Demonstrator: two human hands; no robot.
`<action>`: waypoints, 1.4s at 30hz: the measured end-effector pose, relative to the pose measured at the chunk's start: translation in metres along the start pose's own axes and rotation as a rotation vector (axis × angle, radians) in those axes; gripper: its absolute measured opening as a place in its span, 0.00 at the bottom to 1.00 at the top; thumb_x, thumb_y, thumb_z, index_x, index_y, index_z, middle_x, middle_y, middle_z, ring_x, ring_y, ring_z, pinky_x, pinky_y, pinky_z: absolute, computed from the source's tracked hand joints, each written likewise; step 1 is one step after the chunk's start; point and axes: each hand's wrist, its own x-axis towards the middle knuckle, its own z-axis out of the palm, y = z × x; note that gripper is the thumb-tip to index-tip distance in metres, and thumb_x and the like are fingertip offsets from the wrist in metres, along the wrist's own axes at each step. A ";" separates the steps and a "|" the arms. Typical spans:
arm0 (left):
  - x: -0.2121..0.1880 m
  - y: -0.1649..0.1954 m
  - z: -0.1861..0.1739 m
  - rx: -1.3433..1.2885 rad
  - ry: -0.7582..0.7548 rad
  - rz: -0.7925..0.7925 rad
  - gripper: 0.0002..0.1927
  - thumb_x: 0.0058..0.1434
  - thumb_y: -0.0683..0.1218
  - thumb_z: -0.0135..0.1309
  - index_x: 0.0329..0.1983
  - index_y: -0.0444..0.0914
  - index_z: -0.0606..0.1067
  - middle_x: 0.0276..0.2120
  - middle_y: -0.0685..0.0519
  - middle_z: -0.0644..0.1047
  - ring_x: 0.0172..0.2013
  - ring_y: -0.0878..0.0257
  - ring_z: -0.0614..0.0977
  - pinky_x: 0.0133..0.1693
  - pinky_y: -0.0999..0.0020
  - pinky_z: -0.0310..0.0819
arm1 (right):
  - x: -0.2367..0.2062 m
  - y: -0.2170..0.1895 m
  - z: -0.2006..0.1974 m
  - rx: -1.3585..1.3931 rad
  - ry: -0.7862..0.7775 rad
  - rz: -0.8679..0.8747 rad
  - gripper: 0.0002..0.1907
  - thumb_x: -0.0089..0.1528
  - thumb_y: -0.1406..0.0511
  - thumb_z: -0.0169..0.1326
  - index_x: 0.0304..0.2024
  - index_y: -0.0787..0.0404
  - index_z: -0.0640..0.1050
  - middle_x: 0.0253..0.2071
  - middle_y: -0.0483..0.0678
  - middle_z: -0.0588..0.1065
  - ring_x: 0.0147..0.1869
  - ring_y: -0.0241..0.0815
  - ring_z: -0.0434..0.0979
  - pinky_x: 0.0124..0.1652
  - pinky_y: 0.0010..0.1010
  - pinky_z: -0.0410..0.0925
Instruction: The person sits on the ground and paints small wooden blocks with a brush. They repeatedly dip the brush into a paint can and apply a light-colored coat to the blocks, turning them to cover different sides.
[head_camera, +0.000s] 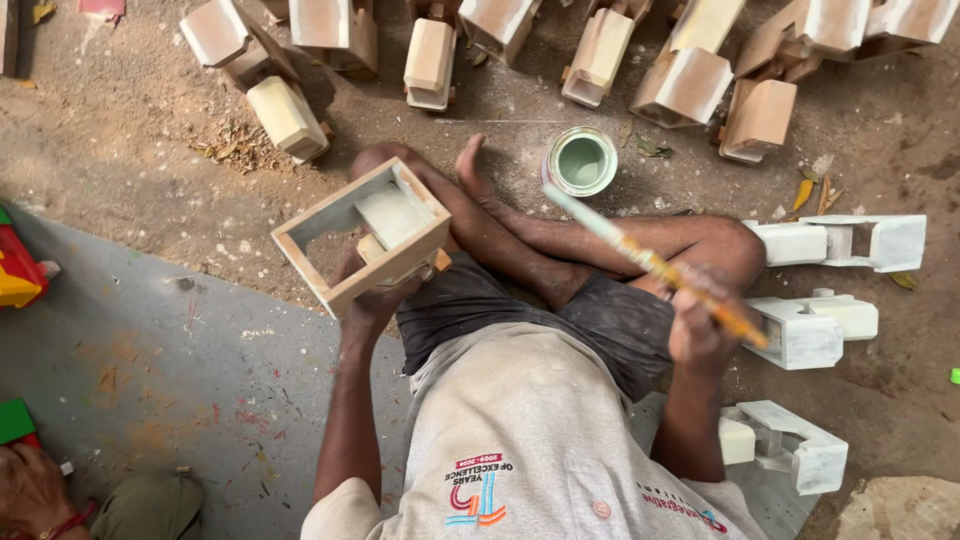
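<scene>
Wooden frame (360, 235) atop left hand (375, 295), paintbrush (650, 262) in right hand (700, 325).

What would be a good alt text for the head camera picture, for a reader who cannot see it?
A person sits cross-legged on the ground, left hand holding an open wooden box frame, right hand holding a paintbrush near an open tin of pale green paint. Unpainted wooden pieces lie ahead, white-painted ones at the right.

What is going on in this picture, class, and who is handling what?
A person sits cross-legged on a dirt floor. The left hand holds up an open wooden box frame, partly coated pale inside. The right hand grips a paintbrush whose tip points towards an open tin of pale green paint. Bare wooden pieces lie ahead; whitish painted pieces lie at the right.
</scene>
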 end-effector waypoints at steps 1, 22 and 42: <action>0.000 0.001 0.001 -0.026 0.003 0.020 0.34 0.51 0.47 0.75 0.58 0.34 0.73 0.49 0.46 0.82 0.48 0.58 0.85 0.51 0.62 0.84 | -0.004 -0.006 0.012 -0.039 -0.055 -0.065 0.10 0.67 0.67 0.61 0.50 0.65 0.79 0.46 0.55 0.79 0.42 0.42 0.81 0.37 0.30 0.78; -0.021 -0.020 -0.004 0.122 0.123 0.166 0.40 0.48 0.49 0.76 0.62 0.34 0.71 0.52 0.43 0.77 0.54 0.48 0.79 0.55 0.53 0.75 | -0.030 -0.093 0.104 -0.636 -0.398 -0.429 0.06 0.58 0.70 0.63 0.36 0.67 0.79 0.37 0.55 0.80 0.41 0.46 0.85 0.42 0.33 0.81; -0.029 -0.036 -0.001 0.190 0.098 0.138 0.42 0.44 0.50 0.78 0.60 0.35 0.70 0.46 0.45 0.75 0.47 0.51 0.80 0.48 0.54 0.77 | -0.038 -0.086 0.109 -0.529 -0.376 -0.539 0.04 0.59 0.74 0.60 0.37 0.67 0.80 0.35 0.56 0.81 0.34 0.36 0.87 0.32 0.22 0.79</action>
